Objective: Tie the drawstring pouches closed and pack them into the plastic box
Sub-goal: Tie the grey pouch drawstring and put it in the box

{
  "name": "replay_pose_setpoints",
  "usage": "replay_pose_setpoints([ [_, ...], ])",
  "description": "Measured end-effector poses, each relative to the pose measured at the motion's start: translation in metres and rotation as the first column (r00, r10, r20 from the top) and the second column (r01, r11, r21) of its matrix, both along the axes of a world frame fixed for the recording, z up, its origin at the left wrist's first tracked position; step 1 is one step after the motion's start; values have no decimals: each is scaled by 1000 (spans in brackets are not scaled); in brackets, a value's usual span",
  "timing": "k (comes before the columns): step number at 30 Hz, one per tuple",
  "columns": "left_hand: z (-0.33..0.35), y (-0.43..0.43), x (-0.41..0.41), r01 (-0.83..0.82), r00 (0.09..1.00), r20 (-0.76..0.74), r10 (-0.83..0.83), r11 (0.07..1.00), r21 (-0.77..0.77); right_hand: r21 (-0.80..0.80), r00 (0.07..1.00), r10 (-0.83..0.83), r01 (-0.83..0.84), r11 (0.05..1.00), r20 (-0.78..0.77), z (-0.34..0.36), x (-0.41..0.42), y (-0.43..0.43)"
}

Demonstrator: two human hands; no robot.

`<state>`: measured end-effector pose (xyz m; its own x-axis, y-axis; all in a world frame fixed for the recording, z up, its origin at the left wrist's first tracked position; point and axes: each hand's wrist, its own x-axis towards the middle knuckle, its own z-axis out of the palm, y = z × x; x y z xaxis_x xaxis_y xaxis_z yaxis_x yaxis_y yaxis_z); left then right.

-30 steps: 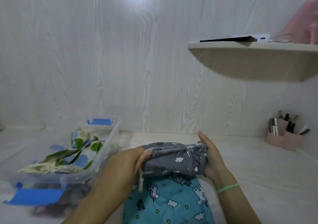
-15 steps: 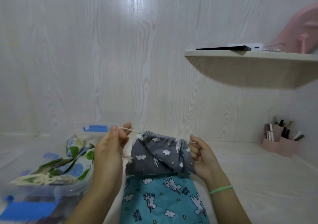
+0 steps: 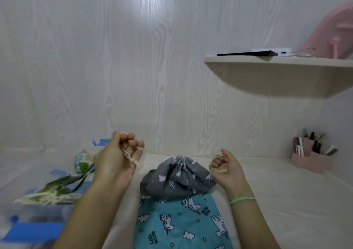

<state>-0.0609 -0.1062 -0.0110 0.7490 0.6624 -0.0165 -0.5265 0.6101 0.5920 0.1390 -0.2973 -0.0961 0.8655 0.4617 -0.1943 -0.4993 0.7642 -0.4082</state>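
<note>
A grey drawstring pouch [image 3: 176,180] with white clouds and unicorns sits on the bed in the middle, its mouth gathered tight at the top. My left hand [image 3: 119,159] grips the cream drawstring [image 3: 131,158] out to the pouch's left. My right hand [image 3: 227,167] grips the other string end on the pouch's right. Both strings run taut from the pouch mouth. A teal unicorn pouch [image 3: 181,222] lies under and in front of the grey one. The clear plastic box [image 3: 38,218] with blue clips stands at the left and holds a leaf-print pouch [image 3: 76,178].
A wood-grain wall stands right behind the pouches. A curved shelf [image 3: 277,65] juts out at upper right with a black flat device and a pink object. A pink organiser [image 3: 309,157] with cosmetics sits at the right on the pale bed surface.
My hands have moved apart, pulling the strings outward. The grey pouch's mouth went from wide and flat to cinched into a gathered point.
</note>
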Motion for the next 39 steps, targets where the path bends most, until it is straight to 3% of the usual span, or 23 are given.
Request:
replay_pose_setpoints([
  [6, 19, -23, 0, 196, 981, -53, -189, 925, 326, 36, 964, 164, -175, 984, 210, 51, -24, 22],
  [9, 28, -35, -1, 264, 963, -63, -262, 869, 419, -83, 901, 308, -297, 951, 304, 58, -28, 36],
  [11, 31, -41, 1, 294, 953, -69, -295, 841, 453, -303, 819, 464, -373, 877, 338, 58, -29, 44],
  [13, 33, -44, 3, 306, 947, -66, -313, 827, 471, -540, 696, 638, -417, 732, 328, 58, -29, 47],
  [15, 34, -44, 6, 305, 947, -61, -314, 826, 475, -629, 584, 763, -490, 604, 278, 59, -32, 47],
  [17, 35, -42, 7, 316, 944, -66, -323, 828, 464, -634, 547, 805, -543, 551, 230, 59, -29, 48],
  [20, 35, -41, 3, 337, 935, -57, -350, 831, 442, -716, 626, 766, -470, 517, 142, 55, -14, 53],
  [23, 36, -39, -6, 311, 944, -43, -327, 841, 443, -872, 714, 691, -263, 412, 111, 49, 1, 53],
  [25, 37, -39, -10, 254, 962, -37, -272, 832, 494, -945, 662, 744, -178, 273, 90, 50, 1, 51],
  [27, 39, -40, -10, 212, 974, -56, -220, 793, 570, -983, 527, 849, -133, 127, 38, 56, -8, 50],
  [29, 40, -42, -3, 208, 976, -83, -199, 761, 614, -995, 414, 910, -70, 65, 30, 65, -20, 52],
  [32, 41, -42, 18, 203, 979, -126, -159, 748, 632, -975, 282, 949, -124, 183, 142, 77, -35, 53],
  [35, 40, -37, 40, 205, 975, -194, -104, 748, 632, -836, 187, 948, -449, 317, 259, 75, -42, 50],
  [37, 36, -30, 58, 172, 971, -237, -23, 754, 633, -692, 208, 907, -591, 415, 366, 66, -41, 47],
  [39, 26, -23, 74, 201, 947, -321, 23, 738, 644, -611, 259, 864, -621, 491, 431, 56, -41, 44],
])
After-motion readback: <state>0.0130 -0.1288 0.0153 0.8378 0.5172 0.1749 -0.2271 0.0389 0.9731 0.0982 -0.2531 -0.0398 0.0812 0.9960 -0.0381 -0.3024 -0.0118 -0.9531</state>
